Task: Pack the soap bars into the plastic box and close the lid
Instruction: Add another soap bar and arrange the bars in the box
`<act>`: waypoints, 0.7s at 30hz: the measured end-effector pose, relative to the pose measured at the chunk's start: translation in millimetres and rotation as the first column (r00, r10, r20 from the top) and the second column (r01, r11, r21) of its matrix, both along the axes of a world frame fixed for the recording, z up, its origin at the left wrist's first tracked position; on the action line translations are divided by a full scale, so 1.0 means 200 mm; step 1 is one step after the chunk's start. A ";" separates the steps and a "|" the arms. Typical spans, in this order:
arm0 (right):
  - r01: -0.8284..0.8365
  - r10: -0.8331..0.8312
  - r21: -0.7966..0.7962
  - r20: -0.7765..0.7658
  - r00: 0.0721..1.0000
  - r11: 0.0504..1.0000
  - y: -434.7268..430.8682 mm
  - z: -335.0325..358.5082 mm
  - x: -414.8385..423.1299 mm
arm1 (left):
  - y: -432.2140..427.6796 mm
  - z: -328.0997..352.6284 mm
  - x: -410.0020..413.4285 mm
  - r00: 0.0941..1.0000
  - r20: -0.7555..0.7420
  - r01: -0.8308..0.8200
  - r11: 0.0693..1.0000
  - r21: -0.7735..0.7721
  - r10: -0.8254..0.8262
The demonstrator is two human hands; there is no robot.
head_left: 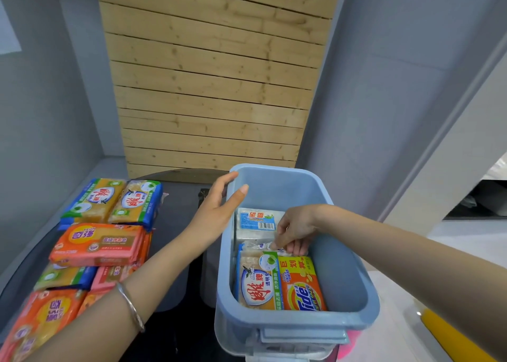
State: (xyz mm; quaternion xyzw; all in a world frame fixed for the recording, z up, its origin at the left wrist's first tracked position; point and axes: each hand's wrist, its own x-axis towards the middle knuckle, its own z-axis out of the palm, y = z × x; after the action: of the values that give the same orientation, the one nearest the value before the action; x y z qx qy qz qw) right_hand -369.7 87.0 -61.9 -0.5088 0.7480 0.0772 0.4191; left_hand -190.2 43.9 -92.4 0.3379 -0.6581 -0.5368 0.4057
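A blue plastic box stands open at the right of the dark table. On its floor lie a white soap pack at the far end, a yellow-and-blue soap bar and an orange Tide soap bar side by side near me. My right hand reaches into the box, fingers pinched on the far end of the two near bars' wrapping. My left hand rests open on the box's far left rim, thumb inside the wall. No lid is clearly visible.
A pile of wrapped soap bars covers the table's left side: two yellow-blue ones at the back, orange-pink ones in the middle and front. A wooden slat panel stands behind. A yellow object lies at bottom right.
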 end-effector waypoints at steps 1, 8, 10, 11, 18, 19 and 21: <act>-0.001 0.001 -0.003 -0.003 1.000 1.000 0.01 0.01 0.01 | 0.00 0.00 0.00 1.000 0.007 -0.004 1.000 -0.007 0.004; 0.059 -0.013 -0.270 0.169 0.986 0.961 0.06 0.22 0.07 | -0.03 0.03 0.23 0.993 0.101 -0.051 0.985 -0.162 0.068; 0.058 0.018 -0.357 0.208 0.978 0.932 0.06 0.31 0.14 | -0.06 0.04 0.35 0.986 0.119 -0.096 0.979 -0.180 0.118; 0.059 0.037 -0.406 0.223 0.974 0.912 0.06 0.34 0.19 | -0.08 0.04 0.42 0.979 0.133 -0.127 0.973 -0.193 0.154; 0.027 0.158 -0.545 0.289 0.944 0.838 -0.08 0.38 0.65 | -0.19 0.01 0.91 0.896 0.214 -0.353 0.918 -0.182 0.388; 0.033 0.150 -0.540 0.292 0.944 0.841 -0.11 0.35 0.71 | -0.20 0.01 0.97 0.883 0.231 -0.375 0.911 -0.173 0.408; 0.060 0.118 -0.513 0.307 0.944 0.856 -0.18 0.29 0.82 | -0.23 -0.01 1.06 0.874 0.246 -0.404 0.907 -0.116 0.420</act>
State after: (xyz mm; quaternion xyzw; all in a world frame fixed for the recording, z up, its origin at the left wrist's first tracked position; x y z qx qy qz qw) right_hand -205.3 50.5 -3.6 -0.6195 0.6528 -0.2052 0.3847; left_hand 21.7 -1.6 -93.7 0.5264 -0.6353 -0.3678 0.4291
